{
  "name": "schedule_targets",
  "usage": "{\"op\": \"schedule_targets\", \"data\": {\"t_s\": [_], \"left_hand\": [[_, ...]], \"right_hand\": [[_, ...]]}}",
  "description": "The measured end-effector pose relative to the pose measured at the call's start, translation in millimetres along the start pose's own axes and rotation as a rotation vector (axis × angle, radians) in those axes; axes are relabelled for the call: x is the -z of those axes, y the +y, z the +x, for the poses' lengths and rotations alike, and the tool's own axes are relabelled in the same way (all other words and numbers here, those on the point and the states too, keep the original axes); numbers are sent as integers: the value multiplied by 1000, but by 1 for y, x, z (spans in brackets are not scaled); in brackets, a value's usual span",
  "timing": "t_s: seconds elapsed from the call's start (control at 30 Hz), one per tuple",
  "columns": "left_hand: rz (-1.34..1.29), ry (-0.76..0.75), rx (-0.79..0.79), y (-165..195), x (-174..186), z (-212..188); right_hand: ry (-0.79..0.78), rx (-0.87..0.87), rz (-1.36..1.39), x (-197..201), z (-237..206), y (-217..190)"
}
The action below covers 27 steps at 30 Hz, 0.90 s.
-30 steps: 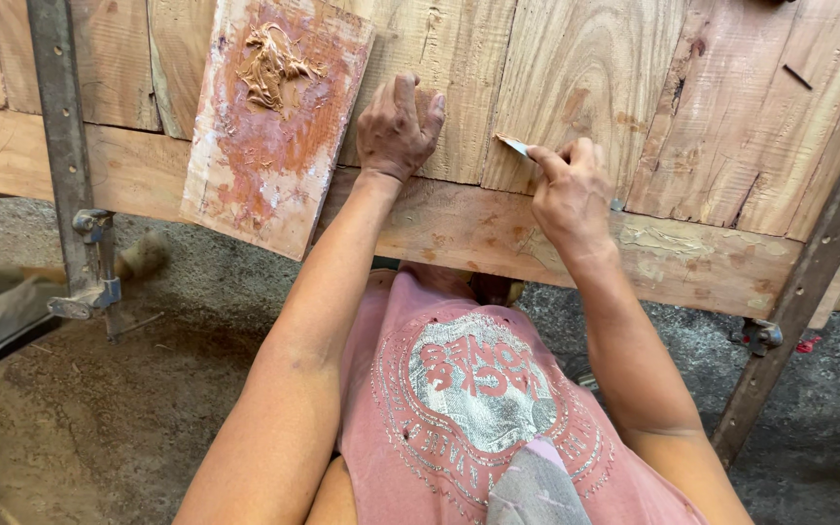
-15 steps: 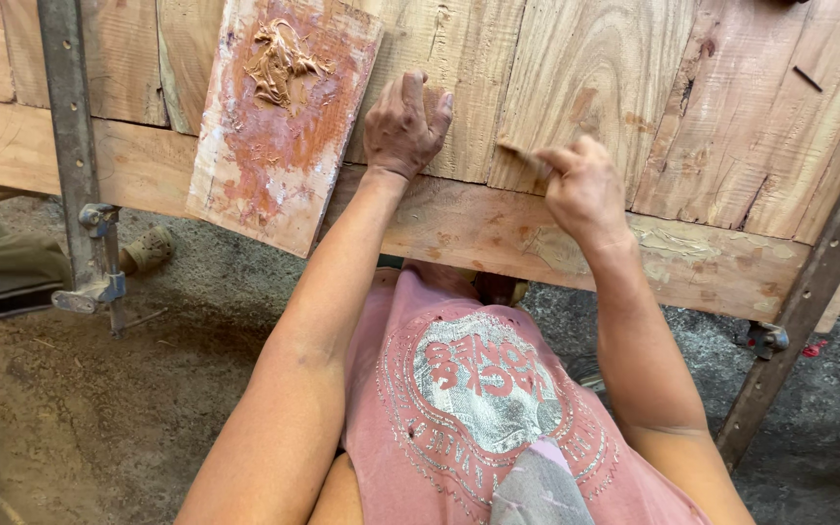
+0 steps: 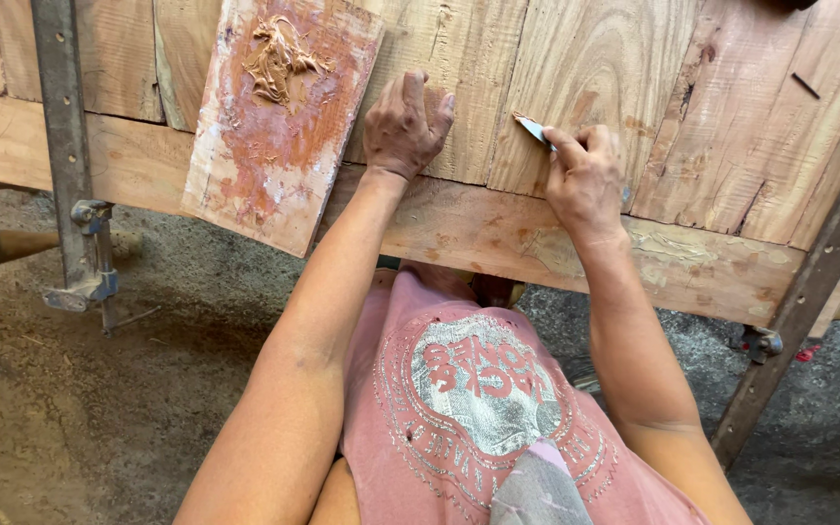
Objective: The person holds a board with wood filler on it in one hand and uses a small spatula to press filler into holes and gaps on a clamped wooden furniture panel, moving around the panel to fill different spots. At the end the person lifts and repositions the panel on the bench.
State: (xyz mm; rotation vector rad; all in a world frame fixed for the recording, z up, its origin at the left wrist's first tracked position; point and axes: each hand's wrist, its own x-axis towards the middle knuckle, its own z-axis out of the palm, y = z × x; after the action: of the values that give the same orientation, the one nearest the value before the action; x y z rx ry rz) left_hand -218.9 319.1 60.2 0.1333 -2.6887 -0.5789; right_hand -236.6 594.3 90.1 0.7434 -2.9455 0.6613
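The right hand (image 3: 583, 175) grips a small putty knife (image 3: 533, 127), its blade against the wooden tabletop (image 3: 634, 78). The left hand (image 3: 402, 124) rests open, flat on the planks, right of a putty-smeared board (image 3: 274, 126).

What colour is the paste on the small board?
Reddish-brown paste on the small board, head view.

The scraper (image 3: 535, 128) shows only its tip; the right hand (image 3: 585, 175) hides the rest. The bench (image 3: 634, 58) and metal clamp (image 3: 65, 146) run off the top edge.
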Motion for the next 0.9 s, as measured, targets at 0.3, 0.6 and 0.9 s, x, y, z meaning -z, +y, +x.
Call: {"op": "schedule_targets", "data": {"t_s": [0.3,0.6,0.9], "left_hand": [[20,-3,1,-3,-5,-4],[11,-7,7,-2,-4,-3],[26,-5,-9,1,1,0]], "right_hand": [[-3,-5,-11,0,-3,3],[-197,-147,60,-7,1,6],[-191,-167,55,-8,0,1]]}}
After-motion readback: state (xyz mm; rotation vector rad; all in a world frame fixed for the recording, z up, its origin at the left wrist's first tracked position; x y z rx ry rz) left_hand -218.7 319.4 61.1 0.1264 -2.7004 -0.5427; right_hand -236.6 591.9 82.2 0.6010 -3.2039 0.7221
